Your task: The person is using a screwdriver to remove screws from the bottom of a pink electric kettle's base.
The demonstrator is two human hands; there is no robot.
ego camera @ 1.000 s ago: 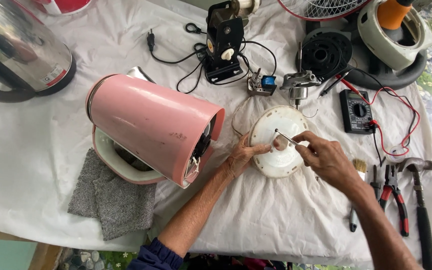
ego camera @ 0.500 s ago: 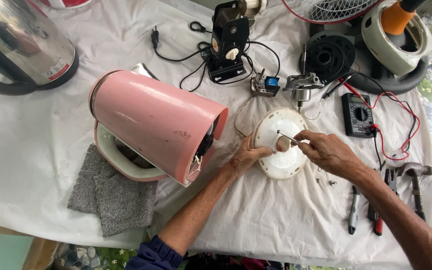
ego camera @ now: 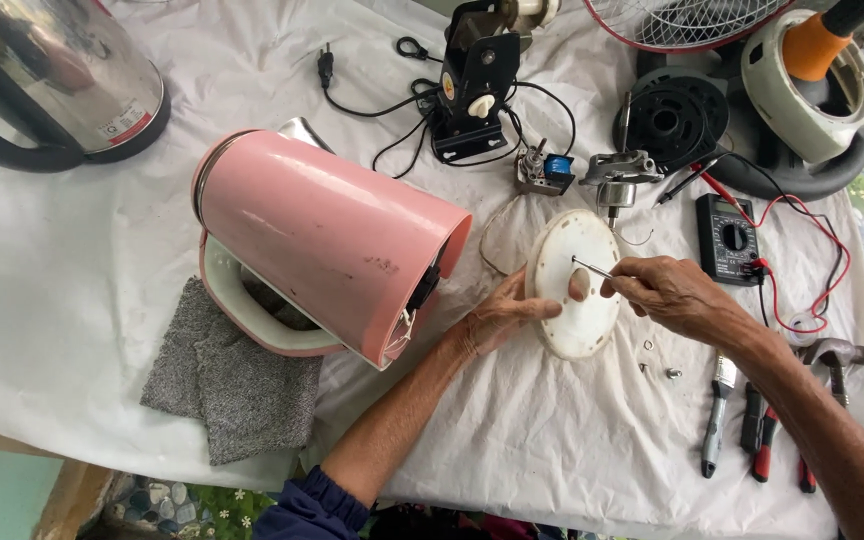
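The left hand (ego camera: 500,318) lies palm-down on the white cloth-covered table (ego camera: 72,260), its fingers and thumb pinched on the near-left edge of a round, off-white plastic base plate (ego camera: 577,285) that it props up on edge, tilted. The right hand (ego camera: 670,296) comes in from the right, fingers closed around a thin metal screwdriver (ego camera: 594,269) whose tip meets the plate's face just above the left thumb. Just left of that grip, a pink plastic electric kettle (ego camera: 327,240) with a cream handle lies on its side, its open bottom facing the plate, partly over a grey knitted cloth (ego camera: 227,385). Just below the right hand, a few small loose screws (ego camera: 657,360) sit on the cloth, and farther down a second screwdriver (ego camera: 717,412) and red-handled pliers (ego camera: 760,432) lie beside the right forearm. Just right of the hand sits a black multimeter (ego camera: 730,240) with red leads. Above the plate are a small metal motor part (ego camera: 616,178) and a black upright stand (ego camera: 474,80) with a black cord. A shiny steel kettle (ego camera: 52,80) stands well away at the far left.
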